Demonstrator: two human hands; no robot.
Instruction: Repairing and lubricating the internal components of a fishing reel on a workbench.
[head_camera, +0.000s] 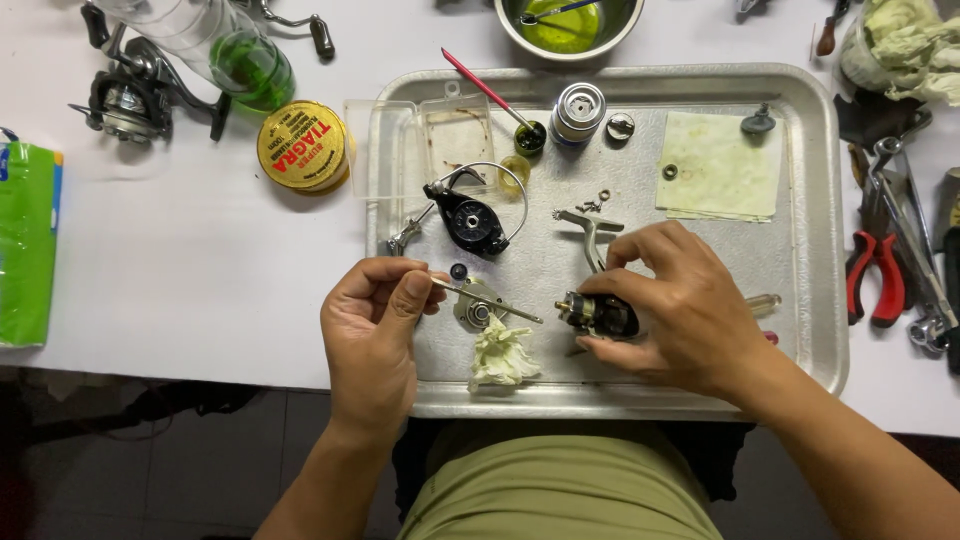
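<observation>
Left hand (375, 315) curled nearly closed, thumb and forefinger pinching the near end of a thin metal rod (487, 301); the rod runs rightward and slightly down, its tip stopping just short of the reel body (598, 315). Right hand (675, 305) cupped over that dark reel body, fingers wrapped round its far side and thumb underneath, clasping it firmly; its pale metal stem (590, 232) rises away from the hand. Both lie over the metal tray (812, 230), near its front edge. Under the rod: a small grey round part (474, 309), and just below it a crumpled pale tissue (503, 356). Whether the rod touches the grey part is unclear from this angle. Further back on the tray: black rotor with wire bail (473, 220), silver spool (578, 110), folded stained cloth (718, 165). On the white surface (180, 260) left of the tray, a round yellow tin (301, 146); right of it, red-handled pliers (873, 275).
</observation>
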